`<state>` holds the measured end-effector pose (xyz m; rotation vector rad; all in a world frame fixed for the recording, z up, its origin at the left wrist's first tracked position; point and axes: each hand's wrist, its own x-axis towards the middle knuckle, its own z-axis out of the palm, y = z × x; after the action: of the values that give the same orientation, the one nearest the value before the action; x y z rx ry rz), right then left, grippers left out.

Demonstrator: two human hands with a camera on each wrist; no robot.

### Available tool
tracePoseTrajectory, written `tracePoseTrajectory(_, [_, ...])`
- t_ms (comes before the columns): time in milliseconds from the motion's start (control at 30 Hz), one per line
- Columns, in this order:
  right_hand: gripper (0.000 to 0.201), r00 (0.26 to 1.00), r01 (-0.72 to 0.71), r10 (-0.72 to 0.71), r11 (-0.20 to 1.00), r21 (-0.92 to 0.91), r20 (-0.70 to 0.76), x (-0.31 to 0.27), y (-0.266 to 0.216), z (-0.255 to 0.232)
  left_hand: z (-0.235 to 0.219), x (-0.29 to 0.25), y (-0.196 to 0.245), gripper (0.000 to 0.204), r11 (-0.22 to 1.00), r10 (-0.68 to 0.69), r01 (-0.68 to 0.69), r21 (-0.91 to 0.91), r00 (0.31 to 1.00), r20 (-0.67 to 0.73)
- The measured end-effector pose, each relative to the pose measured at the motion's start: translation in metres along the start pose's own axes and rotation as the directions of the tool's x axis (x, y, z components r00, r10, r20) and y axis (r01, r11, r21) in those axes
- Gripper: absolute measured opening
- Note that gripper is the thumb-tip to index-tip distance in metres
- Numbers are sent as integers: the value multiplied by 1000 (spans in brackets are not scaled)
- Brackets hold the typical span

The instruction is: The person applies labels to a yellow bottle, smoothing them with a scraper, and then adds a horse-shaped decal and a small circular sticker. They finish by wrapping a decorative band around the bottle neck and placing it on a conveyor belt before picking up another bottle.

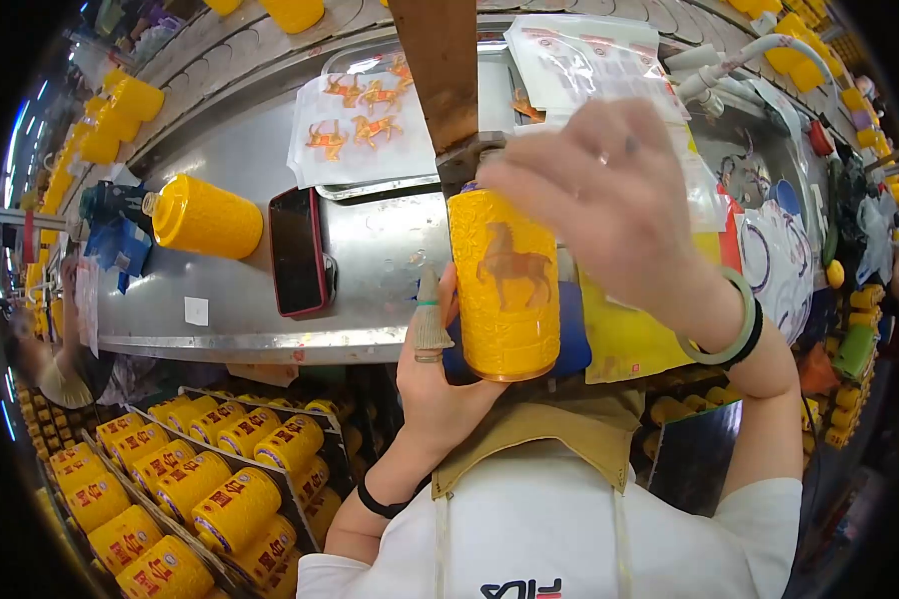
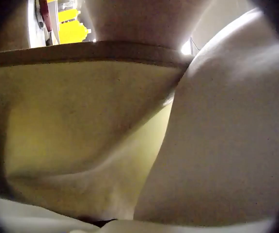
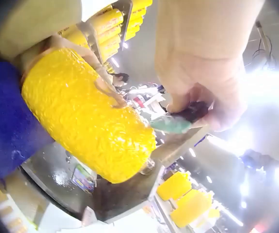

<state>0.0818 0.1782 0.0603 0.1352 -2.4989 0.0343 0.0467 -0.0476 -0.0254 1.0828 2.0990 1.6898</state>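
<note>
A yellow embossed bottle [image 1: 504, 329] lies over a dark blue pad [image 1: 573, 329], a reddish-gold horse sticker [image 1: 514, 270] on its upper side. My left hand [image 1: 449, 394] grips the bottle around its near end and left side, with a ribbed cover on one digit. Motion blurs my right hand [image 1: 609, 190] above the bottle's far end. In the right wrist view its curled fingers hold a small dark object [image 3: 195, 112], from which a pale green piece [image 3: 171, 124] sticks out; its kind I cannot tell. Mostly apron [image 2: 81, 126] fills the left wrist view.
Beyond the bottle stands a brown post [image 1: 435, 70]. Left of it are a phone [image 1: 298, 252], another yellow bottle [image 1: 210, 218] and a sheet of horse stickers [image 1: 345, 115]. A yellow sheet [image 1: 624, 334] lies right. Racked yellow bottles [image 1: 235, 509] fill the lower left.
</note>
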Motion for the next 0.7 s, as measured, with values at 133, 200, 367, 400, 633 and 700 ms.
tracePoseTrajectory(133, [29,949,295,-313,864,407,-23,-40,-41,-1,-4,-3,-6,104,992,-127,127,4,988,85])
tracePoseTrajectory(200, [32,977,209,-201,843,495,-69,-41,-45,-2,1,-4,-12,103,937,-235,254,-242,966,104])
tracePoseTrajectory(367, [28,980,131,-93,966,224,-174,-47,-7,5,-5,-6,-13,105,995,-71,77,-60,993,96])
tracePoseTrajectory(400, [24,981,173,-146,959,225,-131,-58,-18,8,-6,-6,-13,106,996,-80,84,-42,991,109])
tracePoseTrajectory(633, [24,994,19,9,964,265,-105,-59,-32,-8,-7,-1,-5,108,978,-147,170,-118,973,180])
tracePoseTrajectory(700, [25,989,91,-40,920,381,-139,-68,-45,0,-14,2,-8,113,981,-135,159,-111,970,201])
